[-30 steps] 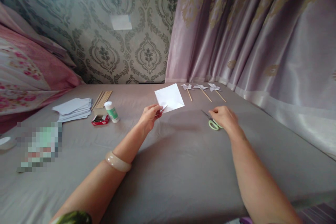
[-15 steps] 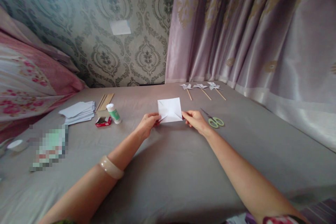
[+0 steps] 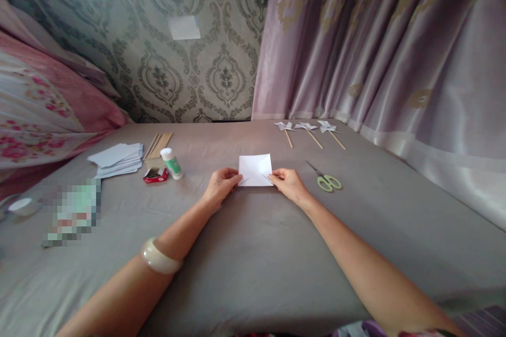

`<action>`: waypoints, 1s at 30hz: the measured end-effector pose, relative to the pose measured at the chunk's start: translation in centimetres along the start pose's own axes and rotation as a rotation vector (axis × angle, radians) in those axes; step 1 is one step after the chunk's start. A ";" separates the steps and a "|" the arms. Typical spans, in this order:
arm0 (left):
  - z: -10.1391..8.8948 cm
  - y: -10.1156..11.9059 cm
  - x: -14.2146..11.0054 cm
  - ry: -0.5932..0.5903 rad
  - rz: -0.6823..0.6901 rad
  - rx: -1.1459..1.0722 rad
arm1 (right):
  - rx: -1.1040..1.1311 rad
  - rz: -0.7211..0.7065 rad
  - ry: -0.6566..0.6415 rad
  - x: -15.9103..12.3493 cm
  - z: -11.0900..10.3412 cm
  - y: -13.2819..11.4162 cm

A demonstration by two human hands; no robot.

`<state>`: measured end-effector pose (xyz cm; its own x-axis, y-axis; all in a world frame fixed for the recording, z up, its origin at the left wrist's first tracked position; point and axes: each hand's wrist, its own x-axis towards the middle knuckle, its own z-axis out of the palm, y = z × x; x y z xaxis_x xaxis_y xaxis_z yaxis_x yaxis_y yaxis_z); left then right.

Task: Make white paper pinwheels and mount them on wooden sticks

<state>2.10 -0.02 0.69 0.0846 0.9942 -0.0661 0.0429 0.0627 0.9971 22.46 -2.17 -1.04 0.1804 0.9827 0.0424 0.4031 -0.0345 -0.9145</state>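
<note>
A small white paper square [image 3: 255, 168] with slits or creases running in from its corners is held in front of me, close above the grey cloth. My left hand [image 3: 222, 185] pinches its lower left corner between thumb and fingers. At the lower right corner, my right hand [image 3: 289, 184] has the same kind of pinch. Green-handled scissors [image 3: 328, 181] lie just right of my right hand, blades pointing away to the upper left. Three paper pinwheels [image 3: 306, 127] on wooden sticks rest farther back on the right.
Left of my hands stand a glue stick [image 3: 171, 163] and a small red box [image 3: 155, 175] of small pieces. Behind are wooden sticks [image 3: 159, 145] and a stack of white paper [image 3: 116, 160]. A blurred green packet [image 3: 75, 213] lies near left. Curtains [image 3: 379, 42] border the right.
The paper square has come down and tilted flatter, with both hands still pinching its corners. My view has shifted slightly.
</note>
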 end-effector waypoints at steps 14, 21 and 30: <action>-0.2 -0.8 -0.3 -0.093 0.289 0.637 | -0.457 -0.069 0.028 -1.1 0.1 -0.3; -0.1 -1.0 -0.7 -0.122 0.477 0.829 | -0.647 -0.099 0.068 -1.6 0.0 -0.7; 0.0 -2.3 -0.7 -0.244 0.860 0.981 | -0.758 -0.124 0.067 -1.7 -0.1 -1.0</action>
<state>1.97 -0.91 -1.57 0.6176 0.6379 0.4600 0.5738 -0.7655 0.2910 21.86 -3.87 -0.14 0.1379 0.9752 0.1728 0.9239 -0.0638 -0.3772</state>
